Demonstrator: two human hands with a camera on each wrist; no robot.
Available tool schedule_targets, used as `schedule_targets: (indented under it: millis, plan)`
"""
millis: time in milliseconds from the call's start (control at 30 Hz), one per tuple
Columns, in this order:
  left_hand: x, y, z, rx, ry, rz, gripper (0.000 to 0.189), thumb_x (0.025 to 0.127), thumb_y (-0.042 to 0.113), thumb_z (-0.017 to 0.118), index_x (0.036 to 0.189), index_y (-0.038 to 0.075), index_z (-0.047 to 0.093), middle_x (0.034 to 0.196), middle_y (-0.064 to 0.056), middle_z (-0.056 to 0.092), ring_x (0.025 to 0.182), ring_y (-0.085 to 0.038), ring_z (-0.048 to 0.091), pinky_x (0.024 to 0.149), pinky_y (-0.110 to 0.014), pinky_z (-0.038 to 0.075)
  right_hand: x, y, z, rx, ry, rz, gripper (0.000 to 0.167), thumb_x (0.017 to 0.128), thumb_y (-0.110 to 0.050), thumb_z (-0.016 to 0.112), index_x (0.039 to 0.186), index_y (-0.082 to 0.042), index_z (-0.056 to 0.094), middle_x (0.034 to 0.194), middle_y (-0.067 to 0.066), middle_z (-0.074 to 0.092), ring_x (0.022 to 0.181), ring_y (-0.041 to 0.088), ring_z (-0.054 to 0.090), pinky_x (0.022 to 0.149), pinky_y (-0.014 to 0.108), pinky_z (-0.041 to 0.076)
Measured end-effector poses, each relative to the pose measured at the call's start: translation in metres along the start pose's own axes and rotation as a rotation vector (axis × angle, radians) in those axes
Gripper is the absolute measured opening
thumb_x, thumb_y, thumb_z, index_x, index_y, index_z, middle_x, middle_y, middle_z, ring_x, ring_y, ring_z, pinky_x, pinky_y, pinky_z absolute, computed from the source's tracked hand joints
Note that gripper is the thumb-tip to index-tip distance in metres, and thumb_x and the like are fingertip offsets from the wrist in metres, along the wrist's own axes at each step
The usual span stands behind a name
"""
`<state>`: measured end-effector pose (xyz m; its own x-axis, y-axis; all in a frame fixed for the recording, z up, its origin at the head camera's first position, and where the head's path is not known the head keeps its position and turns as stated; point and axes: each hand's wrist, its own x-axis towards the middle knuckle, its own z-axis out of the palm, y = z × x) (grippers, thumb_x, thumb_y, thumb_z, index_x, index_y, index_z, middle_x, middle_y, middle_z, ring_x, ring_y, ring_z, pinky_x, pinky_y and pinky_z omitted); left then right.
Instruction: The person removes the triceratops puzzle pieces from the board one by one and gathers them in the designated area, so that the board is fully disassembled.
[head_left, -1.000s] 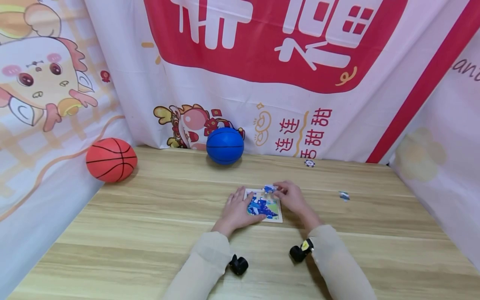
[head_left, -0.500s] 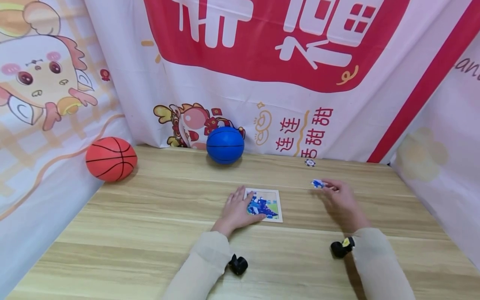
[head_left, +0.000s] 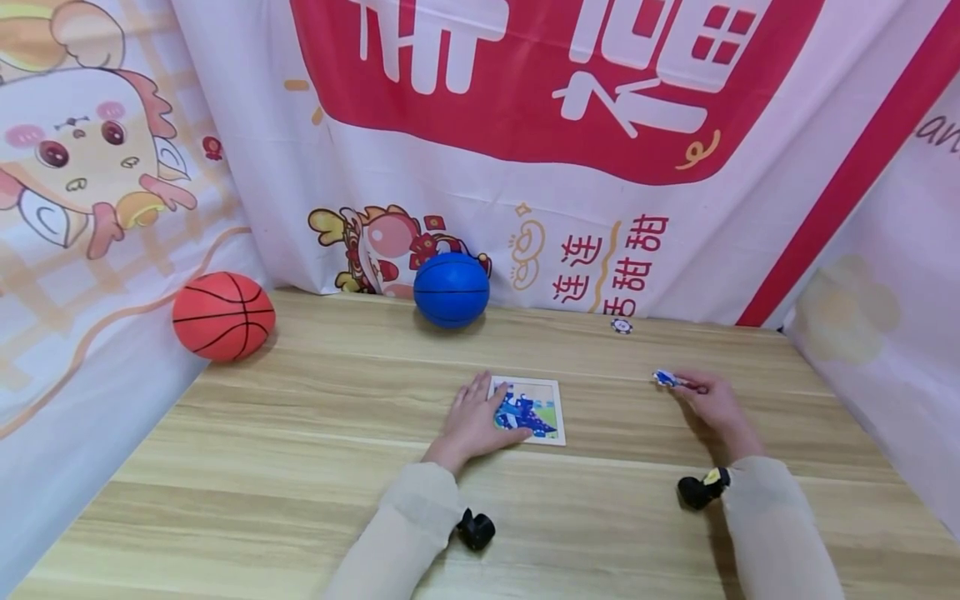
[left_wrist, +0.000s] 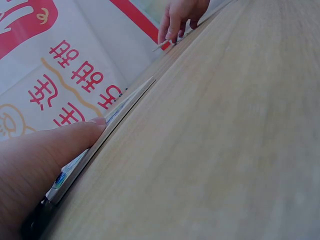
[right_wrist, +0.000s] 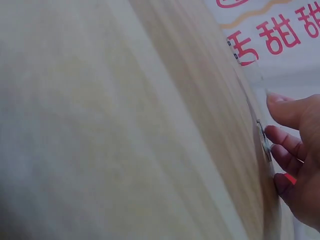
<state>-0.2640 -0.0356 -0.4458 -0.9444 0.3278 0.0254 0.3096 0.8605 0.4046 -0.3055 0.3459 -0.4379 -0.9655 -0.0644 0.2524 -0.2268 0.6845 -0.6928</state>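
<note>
My left hand [head_left: 474, 421] rests spread over the left side of a small framed jigsaw puzzle [head_left: 557, 417] with a blue castle-like picture; its upper part shows bare backing. In the left wrist view, the thumb [left_wrist: 75, 140] presses on the puzzle's edge. Off to the right, my right hand [head_left: 712, 402] pinches a blue-and-white puzzle piece [head_left: 664, 378] low over the table. Another small piece [right_wrist: 265, 141] lies on the wood beneath its fingers in the right wrist view, mostly covered by the hand in the head view.
A blue ball [head_left: 452, 290] sits at the back edge of the wooden table [head_left: 300, 467], and a red ball [head_left: 224, 317] at the left edge. A small round chip [head_left: 622, 326] lies near the printed back curtain [head_left: 510, 200]. Cloth also hangs at both sides.
My right hand has carried the puzzle piece from the puzzle's upper edge rightward, to where the loose piece lies. The left hand has stayed on the puzzle.
</note>
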Motion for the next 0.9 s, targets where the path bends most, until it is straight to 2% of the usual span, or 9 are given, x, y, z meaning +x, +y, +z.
schedule_targets:
  millis: [100, 200, 300, 500, 733, 900]
  plan:
    - [0.000, 0.000, 0.000, -0.003, 0.002, 0.003, 0.092, 0.066, 0.073, 0.045, 0.136, 0.015, 0.028, 0.143, -0.012, 0.005, 0.129, -0.023, -0.001, 0.102, -0.039, 0.001, 0.002, 0.002, 0.002, -0.117, 0.021, -0.072, 0.025, 0.080, -0.008, 0.060, 0.102, 0.004, 0.061, 0.092, 0.023, 0.060, 0.078, 0.028, 0.054, 0.066, 0.033, 0.042]
    - [0.000, -0.001, 0.000, -0.007, 0.000, 0.000, 0.092, 0.066, 0.073, 0.045, 0.136, 0.016, 0.028, 0.143, -0.011, 0.004, 0.129, -0.022, -0.001, 0.102, -0.038, 0.001, 0.003, 0.002, 0.003, -0.214, 0.038, -0.109, 0.025, 0.078, -0.011, 0.064, 0.099, 0.001, 0.064, 0.093, 0.023, 0.060, 0.080, 0.035, 0.054, 0.067, 0.042, 0.040]
    - [0.000, -0.001, 0.001, -0.008, -0.001, -0.007, 0.092, 0.065, 0.074, 0.045, 0.136, 0.017, 0.028, 0.143, -0.010, 0.004, 0.129, -0.021, -0.002, 0.102, -0.038, 0.000, 0.003, 0.002, 0.003, -0.269, 0.029, -0.100, 0.026, 0.077, -0.013, 0.064, 0.100, -0.002, 0.064, 0.094, 0.023, 0.060, 0.083, 0.038, 0.053, 0.070, 0.047, 0.037]
    - [0.000, 0.000, 0.001, -0.015, -0.002, -0.008, 0.093, 0.065, 0.074, 0.045, 0.136, 0.017, 0.027, 0.143, -0.010, 0.003, 0.129, -0.021, -0.002, 0.101, -0.038, -0.001, 0.005, 0.000, 0.002, -0.323, -0.016, -0.065, 0.028, 0.079, -0.016, 0.062, 0.104, -0.004, 0.063, 0.098, 0.025, 0.058, 0.086, 0.040, 0.051, 0.071, 0.048, 0.032]
    - [0.001, 0.000, 0.001, -0.016, 0.000, 0.002, 0.093, 0.065, 0.072, 0.047, 0.136, 0.016, 0.027, 0.143, -0.011, 0.004, 0.129, -0.022, -0.001, 0.102, -0.038, 0.000, 0.003, -0.004, -0.002, -0.300, -0.040, -0.011, 0.034, 0.080, -0.018, 0.061, 0.110, -0.002, 0.058, 0.098, 0.026, 0.057, 0.085, 0.039, 0.052, 0.071, 0.048, 0.035]
    - [0.000, -0.002, -0.001, -0.069, 0.001, 0.009, 0.096, 0.064, 0.073, 0.047, 0.137, 0.015, 0.025, 0.143, -0.013, 0.004, 0.128, -0.025, 0.000, 0.101, -0.039, 0.003, 0.000, -0.023, -0.001, -0.135, -0.042, 0.101, 0.043, 0.086, -0.022, 0.053, 0.121, 0.002, 0.047, 0.104, 0.029, 0.052, 0.093, 0.039, 0.048, 0.077, 0.049, 0.038]
